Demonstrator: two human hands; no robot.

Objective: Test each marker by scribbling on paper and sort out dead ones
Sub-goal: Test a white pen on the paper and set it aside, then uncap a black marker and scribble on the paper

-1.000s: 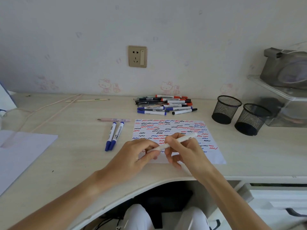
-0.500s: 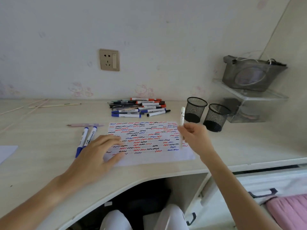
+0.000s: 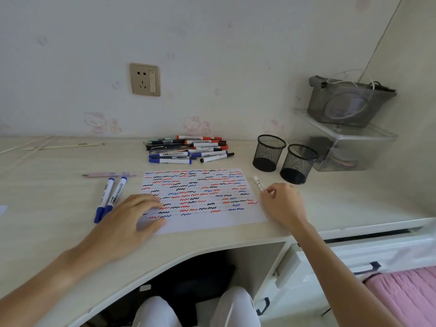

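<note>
A sheet of paper (image 3: pixel 236 220) covered in red, blue and black squiggles lies on the desk in front of me. My left hand (image 3: pixel 132 218) rests flat on its lower left corner, fingers apart. My right hand (image 3: pixel 283 204) holds a white pen (image 3: pixel 259 184) low over the desk just right of the paper, in front of two black mesh cups (image 3: pixel 269 153). A pile of markers (image 3: pixel 188 149) lies behind the paper. Two blue-capped markers (image 3: pixel 109 197) and a pink pen (image 3: pixel 108 175) lie to the left.
A clear plastic shelf (image 3: pixel 342 138) with a grey pouch (image 3: pixel 349 102) on top stands at the back right corner. Thin sticks (image 3: pixel 63 145) lie at the back left. The desk's curved front edge (image 3: pixel 188 253) runs under my arms; drawers sit at the right.
My hands have parted: the left went down flat onto the paper, and the right carried the white pen to the right, first upright, now lowered beside the paper near the mesh cups.
</note>
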